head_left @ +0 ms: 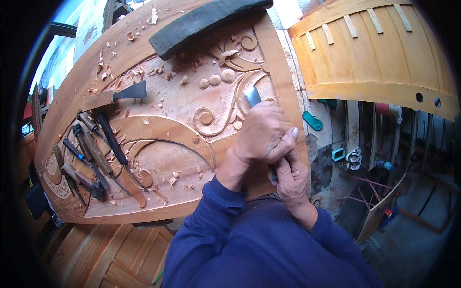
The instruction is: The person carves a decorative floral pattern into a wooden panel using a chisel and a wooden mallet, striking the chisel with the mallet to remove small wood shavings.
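Note:
My left hand point(263, 132) is closed round a wide-bladed chisel point(251, 96), with the blade showing above the fist over the scrolls of a carved wooden panel point(206, 120). My right hand point(290, 180) is closed on the chisel's lower end, just below the left, and hides most of that end. Loose chisels and gouges point(93, 144) lie among wood shavings on the panel's left part. A flat blade tool with a wooden handle point(126, 92) lies above them. A long dark block point(209, 26) rests along the panel's top edge.
At the right stands a yellow wooden panel point(365, 57) with small battens. Below it are a green sandal point(312, 120), rails and other clutter, and a board with pink rods point(377, 206). Panelled wooden doors point(120, 259) lie below the work panel at lower left.

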